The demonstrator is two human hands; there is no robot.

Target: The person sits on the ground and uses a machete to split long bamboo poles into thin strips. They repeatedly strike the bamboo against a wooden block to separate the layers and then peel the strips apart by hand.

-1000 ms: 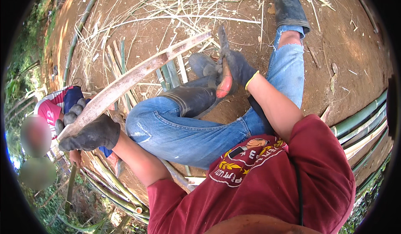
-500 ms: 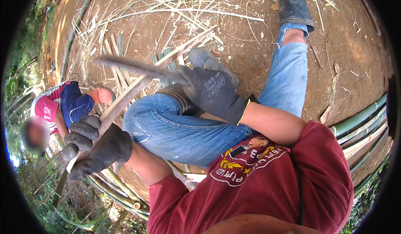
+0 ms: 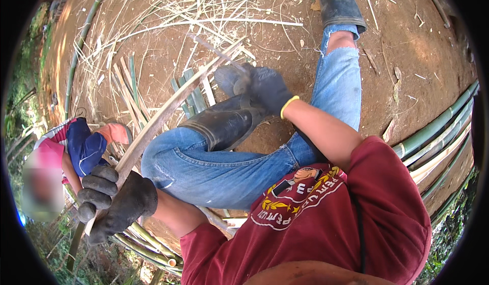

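My left hand [image 3: 118, 199], in a dark work glove, is closed around the near end of a long pale bamboo strip [image 3: 170, 113]. The strip slants up and right past my bent knee, its far end over the ground. My right hand [image 3: 269, 90], gloved as well, is closed on the handle of a large knife [image 3: 216, 51]. Motion blurs the blade, which points up and left by the strip's far end; I cannot tell whether it touches the strip. Black rubber boots [image 3: 226, 119] are on my legs.
Thin bamboo shavings [image 3: 204, 5] litter the brown soil ahead. Split slats [image 3: 132, 89] lie beyond my knee. Bamboo poles [image 3: 433, 119] lie at the right, more poles [image 3: 153, 241] at the lower left. Another person [image 3: 76, 147] is bent over at the left.
My right hand and the knife have moved up and away, toward the strip's far end. The blade, earlier across the strip's middle, now angles more steeply. My left hand keeps its hold, slightly lower.
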